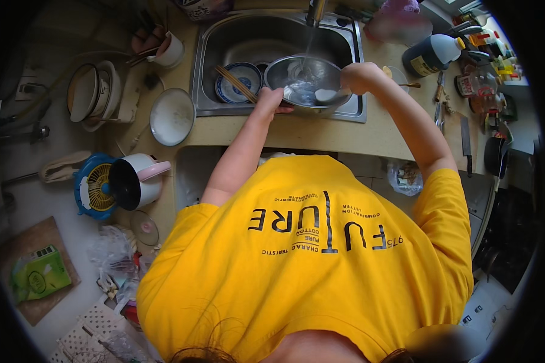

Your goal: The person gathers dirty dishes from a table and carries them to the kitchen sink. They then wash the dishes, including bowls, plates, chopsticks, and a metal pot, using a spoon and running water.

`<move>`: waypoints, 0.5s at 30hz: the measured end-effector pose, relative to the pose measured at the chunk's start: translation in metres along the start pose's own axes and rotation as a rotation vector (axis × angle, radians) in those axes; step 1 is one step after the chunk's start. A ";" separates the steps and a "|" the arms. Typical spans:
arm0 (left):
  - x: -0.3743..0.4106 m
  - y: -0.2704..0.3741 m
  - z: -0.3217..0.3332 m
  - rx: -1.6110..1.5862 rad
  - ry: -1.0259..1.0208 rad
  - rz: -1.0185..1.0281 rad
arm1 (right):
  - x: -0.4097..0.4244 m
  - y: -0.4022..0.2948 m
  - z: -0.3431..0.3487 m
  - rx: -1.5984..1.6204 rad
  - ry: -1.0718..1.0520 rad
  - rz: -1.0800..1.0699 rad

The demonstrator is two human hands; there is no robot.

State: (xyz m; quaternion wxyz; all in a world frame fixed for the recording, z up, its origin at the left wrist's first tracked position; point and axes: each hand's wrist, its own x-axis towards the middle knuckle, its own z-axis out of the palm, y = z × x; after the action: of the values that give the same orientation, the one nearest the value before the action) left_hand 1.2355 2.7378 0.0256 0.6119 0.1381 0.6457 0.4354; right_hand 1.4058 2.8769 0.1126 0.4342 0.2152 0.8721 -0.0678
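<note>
A stainless steel bowl (329, 72) is tilted over the front of the metal sink (279, 111). My left hand (271, 100) grips its left side, and my right hand (361, 78) closes on the right rim. From the faucet (315, 13) a thin stream runs into the bowl, where water gathers around a white object (325, 95), perhaps a spoon. Several wooden chopsticks (237, 85) lean across a blue-and-white plate (243, 72) in the sink. Their lower ends meet my left hand; whether it also holds them I cannot tell.
A white enamel bowl (172, 117) stands left of the sink, near a utensil cup (169, 51). To the right are a small dish (396, 78), a large bottle (431, 55) and a kitchen knife (466, 140) by the counter's edge. A small pot (138, 181) sits at left.
</note>
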 end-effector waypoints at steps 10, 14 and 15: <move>0.004 0.003 -0.003 0.011 -0.061 -0.001 | 0.037 -0.041 0.011 0.384 0.328 0.136; 0.008 0.001 -0.003 0.016 -0.033 -0.015 | 0.029 -0.018 0.015 0.327 0.258 0.286; 0.009 0.001 -0.002 0.019 -0.028 -0.016 | 0.027 -0.010 0.020 0.305 0.256 0.262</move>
State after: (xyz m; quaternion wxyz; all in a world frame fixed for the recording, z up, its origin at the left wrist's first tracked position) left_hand 1.2313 2.7440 0.0200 0.6230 0.1446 0.6424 0.4223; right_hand 1.4017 2.8702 0.0783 0.2877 0.3966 0.8643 -0.1140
